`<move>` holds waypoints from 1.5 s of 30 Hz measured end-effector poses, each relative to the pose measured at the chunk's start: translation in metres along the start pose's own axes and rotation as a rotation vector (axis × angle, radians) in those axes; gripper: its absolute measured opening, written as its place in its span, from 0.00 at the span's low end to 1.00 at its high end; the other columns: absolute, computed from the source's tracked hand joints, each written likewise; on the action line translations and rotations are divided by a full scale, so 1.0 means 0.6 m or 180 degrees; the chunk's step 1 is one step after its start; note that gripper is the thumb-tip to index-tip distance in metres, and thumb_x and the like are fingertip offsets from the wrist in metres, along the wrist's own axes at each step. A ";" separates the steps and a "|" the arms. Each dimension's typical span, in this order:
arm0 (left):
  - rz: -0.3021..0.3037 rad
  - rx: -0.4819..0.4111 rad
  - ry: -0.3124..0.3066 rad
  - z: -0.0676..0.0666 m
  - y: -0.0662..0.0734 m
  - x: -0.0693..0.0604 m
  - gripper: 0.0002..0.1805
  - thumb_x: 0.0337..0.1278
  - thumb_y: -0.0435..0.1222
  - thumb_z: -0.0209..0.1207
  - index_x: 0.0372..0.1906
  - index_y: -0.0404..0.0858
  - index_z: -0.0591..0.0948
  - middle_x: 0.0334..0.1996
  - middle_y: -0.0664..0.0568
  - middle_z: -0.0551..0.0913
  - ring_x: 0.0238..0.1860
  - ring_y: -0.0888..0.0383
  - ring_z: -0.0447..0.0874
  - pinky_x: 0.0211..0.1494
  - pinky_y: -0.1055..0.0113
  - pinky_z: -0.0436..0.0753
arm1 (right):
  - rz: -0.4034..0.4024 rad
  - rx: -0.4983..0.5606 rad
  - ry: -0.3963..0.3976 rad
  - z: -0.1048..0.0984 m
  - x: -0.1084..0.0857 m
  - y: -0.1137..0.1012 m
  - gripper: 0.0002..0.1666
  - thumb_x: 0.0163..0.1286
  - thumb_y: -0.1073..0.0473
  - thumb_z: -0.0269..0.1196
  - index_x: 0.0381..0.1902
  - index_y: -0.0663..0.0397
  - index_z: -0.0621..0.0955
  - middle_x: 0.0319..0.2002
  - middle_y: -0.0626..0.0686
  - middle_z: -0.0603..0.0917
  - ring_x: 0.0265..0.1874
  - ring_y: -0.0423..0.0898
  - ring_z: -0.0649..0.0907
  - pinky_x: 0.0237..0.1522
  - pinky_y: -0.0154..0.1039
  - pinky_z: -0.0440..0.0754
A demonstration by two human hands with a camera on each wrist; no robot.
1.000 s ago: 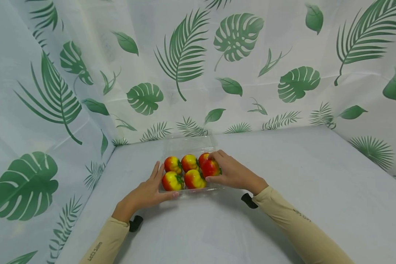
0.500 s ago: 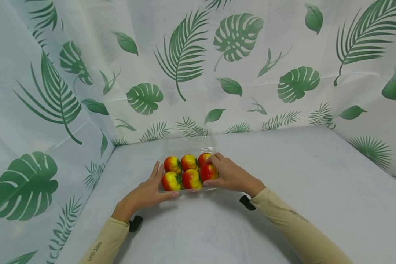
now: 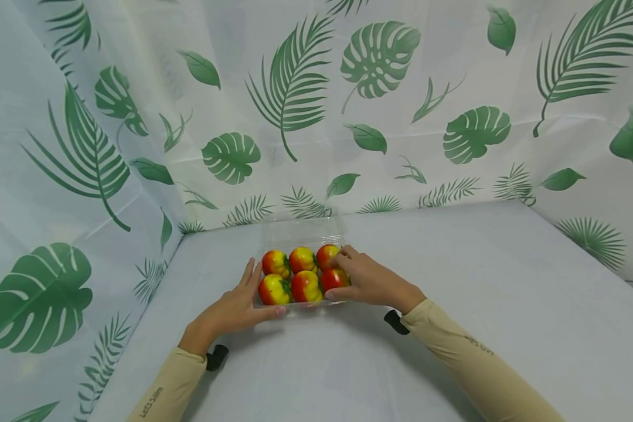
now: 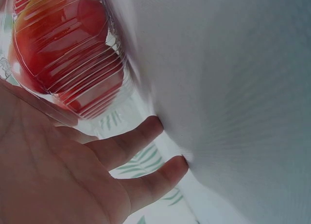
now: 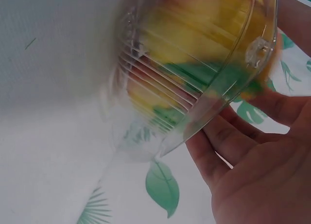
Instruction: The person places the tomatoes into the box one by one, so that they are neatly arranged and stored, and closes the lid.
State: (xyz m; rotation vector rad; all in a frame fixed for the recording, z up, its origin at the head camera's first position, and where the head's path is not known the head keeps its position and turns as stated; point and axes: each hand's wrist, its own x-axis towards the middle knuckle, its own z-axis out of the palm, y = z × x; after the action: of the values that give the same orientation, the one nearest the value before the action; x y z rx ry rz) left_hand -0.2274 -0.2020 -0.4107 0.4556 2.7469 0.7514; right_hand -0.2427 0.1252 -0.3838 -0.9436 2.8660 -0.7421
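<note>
Several red-and-yellow bell peppers with green stem ends fill a clear plastic clamshell box [image 3: 300, 304] in two rows; its lid [image 3: 303, 231] lies folded back. My left hand [image 3: 234, 308] rests at the box's left end, thumb along the front edge, fingers spread. In the left wrist view two of its fingertips [image 4: 177, 168] touch the tabletop beside the box. My right hand [image 3: 371, 281] is at the right end, thumb and bent fingers around the front-right bell pepper [image 3: 334, 280]. In the right wrist view other fingers [image 5: 204, 153] lie against the box wall.
The box stands on a white-covered table [image 3: 453, 293], toward its back left. White curtains [image 3: 316, 117] printed with green leaves rise behind the table and along both sides. A black wrist-worn piece [image 3: 217, 357] sits under the left wrist.
The right hand has lowered the red bell pepper into the front-right spot of the box and shifted slightly left. Its upper fingers have moved on the pepper. The left hand stays put.
</note>
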 end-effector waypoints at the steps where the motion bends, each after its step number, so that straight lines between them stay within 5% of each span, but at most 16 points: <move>1: 0.0001 -0.0001 0.0000 0.000 0.000 0.000 0.71 0.58 0.73 0.64 0.89 0.40 0.38 0.88 0.42 0.32 0.73 0.28 0.71 0.72 0.32 0.70 | -0.0013 -0.0014 -0.0009 0.000 0.000 0.000 0.42 0.69 0.37 0.75 0.67 0.61 0.79 0.63 0.60 0.76 0.57 0.58 0.79 0.59 0.54 0.85; 16: 0.0035 -0.0037 0.0000 0.001 -0.002 0.000 0.71 0.58 0.72 0.64 0.89 0.41 0.37 0.88 0.42 0.31 0.73 0.28 0.70 0.73 0.32 0.70 | -0.0215 0.0080 0.0074 -0.005 -0.001 0.003 0.27 0.75 0.46 0.72 0.61 0.58 0.83 0.57 0.58 0.78 0.53 0.56 0.80 0.57 0.52 0.85; 23: 0.0037 -0.0036 -0.0032 -0.001 -0.003 0.001 0.71 0.59 0.72 0.64 0.89 0.42 0.37 0.88 0.42 0.31 0.72 0.27 0.71 0.72 0.31 0.69 | -0.0370 0.0456 0.0549 -0.012 0.000 0.020 0.18 0.77 0.57 0.69 0.57 0.63 0.83 0.55 0.60 0.82 0.55 0.59 0.83 0.58 0.58 0.86; 31: 0.0052 -0.0104 -0.0051 -0.002 -0.005 0.002 0.70 0.60 0.70 0.65 0.89 0.43 0.36 0.87 0.44 0.29 0.76 0.28 0.66 0.75 0.32 0.66 | -0.0273 0.0731 0.1090 -0.013 0.004 0.050 0.16 0.79 0.62 0.66 0.58 0.67 0.83 0.54 0.63 0.84 0.51 0.58 0.87 0.55 0.59 0.86; 38: 0.0116 -0.0237 -0.0037 -0.016 -0.016 0.003 0.69 0.65 0.69 0.62 0.88 0.37 0.34 0.87 0.39 0.29 0.85 0.35 0.42 0.81 0.37 0.53 | 0.0032 0.0956 0.1273 -0.009 0.007 0.073 0.18 0.82 0.62 0.62 0.61 0.70 0.81 0.58 0.66 0.82 0.54 0.61 0.86 0.58 0.60 0.84; 45: 0.0062 -0.0762 0.0319 -0.027 -0.041 0.016 0.52 0.80 0.63 0.51 0.88 0.38 0.42 0.86 0.36 0.50 0.76 0.34 0.68 0.77 0.34 0.65 | 0.0343 0.1333 0.1153 -0.002 0.012 0.093 0.22 0.84 0.60 0.59 0.68 0.68 0.77 0.65 0.70 0.79 0.60 0.65 0.82 0.63 0.61 0.81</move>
State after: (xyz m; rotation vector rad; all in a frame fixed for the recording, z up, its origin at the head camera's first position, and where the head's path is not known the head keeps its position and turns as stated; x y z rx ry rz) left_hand -0.2470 -0.2260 -0.4120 0.4040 2.6977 1.1197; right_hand -0.2797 0.1610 -0.4070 -0.6474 2.8205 -1.5600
